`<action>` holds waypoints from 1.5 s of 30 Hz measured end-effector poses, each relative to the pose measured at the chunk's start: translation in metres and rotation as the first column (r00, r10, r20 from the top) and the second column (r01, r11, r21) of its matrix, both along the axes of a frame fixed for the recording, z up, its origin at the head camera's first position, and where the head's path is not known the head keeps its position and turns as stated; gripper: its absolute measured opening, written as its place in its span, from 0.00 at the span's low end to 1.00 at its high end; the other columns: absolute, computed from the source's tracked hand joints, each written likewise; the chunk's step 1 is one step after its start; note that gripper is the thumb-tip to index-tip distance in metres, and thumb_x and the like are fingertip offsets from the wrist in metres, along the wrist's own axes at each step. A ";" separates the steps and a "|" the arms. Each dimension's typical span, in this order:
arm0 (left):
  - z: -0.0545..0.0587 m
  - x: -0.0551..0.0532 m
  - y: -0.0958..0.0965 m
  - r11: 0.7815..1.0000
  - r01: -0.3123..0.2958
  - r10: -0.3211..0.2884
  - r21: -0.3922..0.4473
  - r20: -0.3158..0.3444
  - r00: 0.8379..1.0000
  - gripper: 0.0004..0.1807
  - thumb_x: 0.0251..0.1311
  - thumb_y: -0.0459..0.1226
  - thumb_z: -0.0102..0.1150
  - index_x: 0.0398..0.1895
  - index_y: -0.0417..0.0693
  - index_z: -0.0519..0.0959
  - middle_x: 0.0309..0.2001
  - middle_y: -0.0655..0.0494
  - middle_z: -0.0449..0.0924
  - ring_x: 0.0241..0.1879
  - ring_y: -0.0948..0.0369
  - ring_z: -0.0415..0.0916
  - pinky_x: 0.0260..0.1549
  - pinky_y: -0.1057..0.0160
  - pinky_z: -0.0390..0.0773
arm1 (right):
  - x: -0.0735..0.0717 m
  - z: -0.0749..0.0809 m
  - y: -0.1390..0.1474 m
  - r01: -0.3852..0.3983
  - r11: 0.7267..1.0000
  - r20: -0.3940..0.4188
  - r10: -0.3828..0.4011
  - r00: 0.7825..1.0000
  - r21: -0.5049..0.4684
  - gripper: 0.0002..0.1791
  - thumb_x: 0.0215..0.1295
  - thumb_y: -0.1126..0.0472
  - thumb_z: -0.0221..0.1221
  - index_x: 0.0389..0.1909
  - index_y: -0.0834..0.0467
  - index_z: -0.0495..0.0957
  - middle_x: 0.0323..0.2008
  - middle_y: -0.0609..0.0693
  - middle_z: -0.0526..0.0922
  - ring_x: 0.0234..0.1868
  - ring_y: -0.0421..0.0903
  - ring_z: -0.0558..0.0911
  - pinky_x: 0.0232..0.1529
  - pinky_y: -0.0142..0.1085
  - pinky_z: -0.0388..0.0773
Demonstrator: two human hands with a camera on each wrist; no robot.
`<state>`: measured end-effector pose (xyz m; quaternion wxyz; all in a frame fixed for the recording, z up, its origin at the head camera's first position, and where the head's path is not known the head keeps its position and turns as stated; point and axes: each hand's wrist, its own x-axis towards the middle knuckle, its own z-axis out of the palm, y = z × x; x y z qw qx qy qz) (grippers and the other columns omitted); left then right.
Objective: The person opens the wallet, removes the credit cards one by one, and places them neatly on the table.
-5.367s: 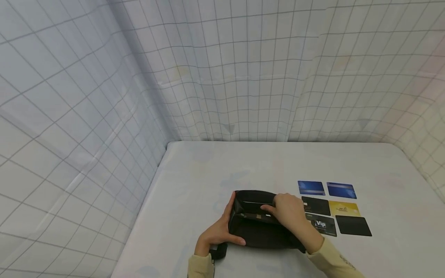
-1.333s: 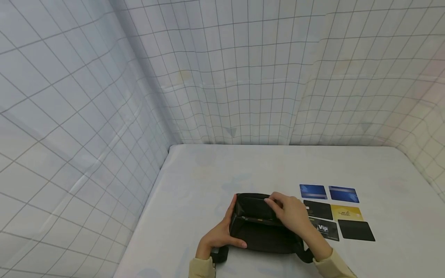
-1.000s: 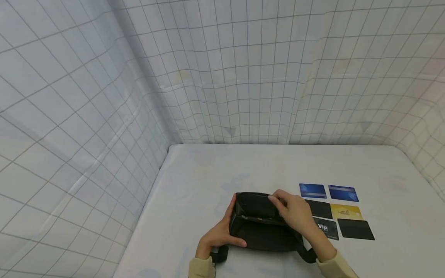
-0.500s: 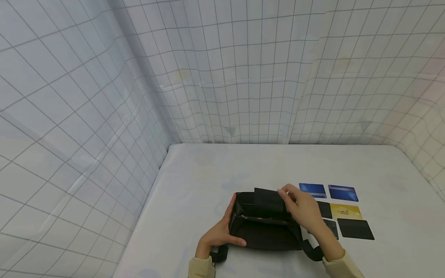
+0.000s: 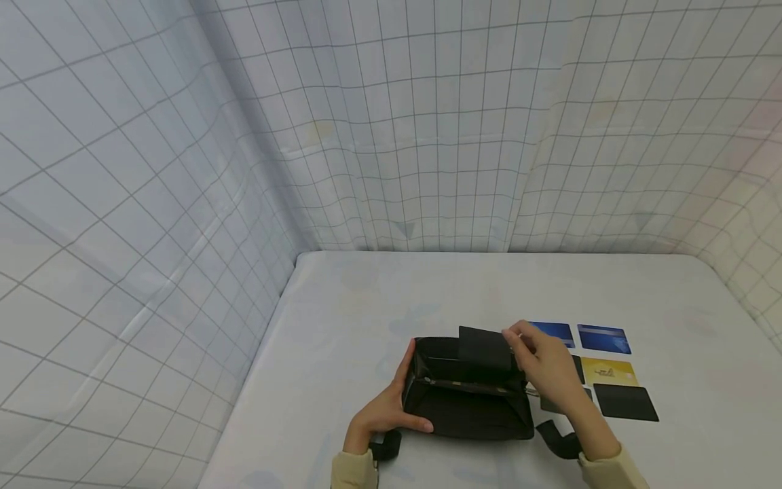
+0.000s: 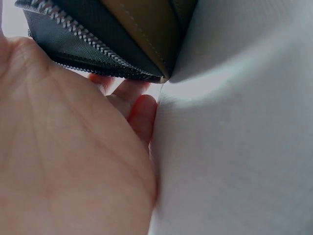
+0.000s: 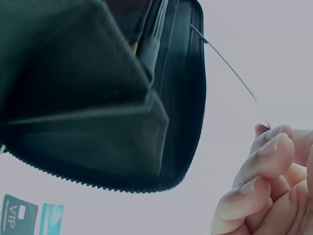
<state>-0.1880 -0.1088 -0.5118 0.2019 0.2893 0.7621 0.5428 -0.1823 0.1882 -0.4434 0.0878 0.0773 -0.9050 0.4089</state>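
Observation:
A black zip wallet [image 5: 467,418] stands spread on the white table, its inner compartments showing. My left hand [image 5: 387,411] grips its left end, thumb along the front and fingers behind. In the left wrist view the wallet's zip teeth and a brown inner panel [image 6: 142,29] sit above the palm. My right hand [image 5: 546,370] pinches the right edge of a plain black card [image 5: 485,350] that rises above the wallet's back rim. In the right wrist view the card [image 7: 230,66] appears edge-on, its far end overlapping the wallet's slotted side [image 7: 181,98].
Right of the wallet lie two blue cards [image 5: 603,339], a yellow card [image 5: 609,372] and a black card [image 5: 624,402]. More dark cards [image 5: 550,405] are partly hidden behind my right hand. A black band [image 5: 559,441] is by my right wrist. Gridded white curtains [image 5: 427,136] surround the table.
My right hand has drawn the black card up and to the right from inside the wallet, where it was lower a second ago. The left hand keeps its grip in place.

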 end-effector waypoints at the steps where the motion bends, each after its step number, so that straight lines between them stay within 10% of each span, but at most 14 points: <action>1: 0.000 0.000 0.000 1.000 0.001 -0.001 0.001 0.001 1.000 0.68 0.45 0.47 0.71 0.71 0.64 0.22 0.72 0.62 0.17 0.71 0.52 0.22 0.63 0.36 0.45 | 0.000 0.000 0.002 -0.002 1.000 0.000 0.002 1.000 -0.007 0.14 0.70 0.44 0.45 0.33 0.47 0.74 0.13 0.43 0.66 0.12 0.39 0.64 0.13 0.31 0.59; 17: 0.001 0.002 0.000 1.000 -0.004 0.004 0.011 0.005 1.000 0.67 0.45 0.49 0.71 0.71 0.65 0.23 0.72 0.63 0.18 0.71 0.51 0.23 0.62 0.35 0.46 | 0.011 -0.002 0.047 0.008 0.994 0.032 -0.005 0.999 -0.105 0.16 0.71 0.49 0.46 0.26 0.54 0.68 0.13 0.47 0.65 0.12 0.42 0.67 0.13 0.33 0.64; 37: -0.001 0.001 0.001 1.000 -0.010 0.010 0.007 -0.001 1.000 0.67 0.45 0.44 0.72 0.71 0.64 0.23 0.72 0.61 0.18 0.71 0.50 0.24 0.62 0.36 0.46 | 0.041 -0.015 0.113 0.204 0.978 0.156 -0.193 0.969 -0.053 0.23 0.71 0.45 0.43 0.25 0.59 0.66 0.11 0.50 0.68 0.14 0.46 0.70 0.13 0.36 0.62; 45: 0.000 0.002 0.001 1.000 -0.015 0.015 0.028 0.012 1.000 0.67 0.45 0.45 0.72 0.72 0.65 0.24 0.72 0.62 0.19 0.71 0.50 0.24 0.62 0.35 0.46 | 0.050 -0.023 0.124 0.166 0.985 0.322 -0.144 0.936 -0.041 0.26 0.71 0.41 0.40 0.27 0.61 0.65 0.13 0.50 0.67 0.15 0.46 0.68 0.15 0.36 0.61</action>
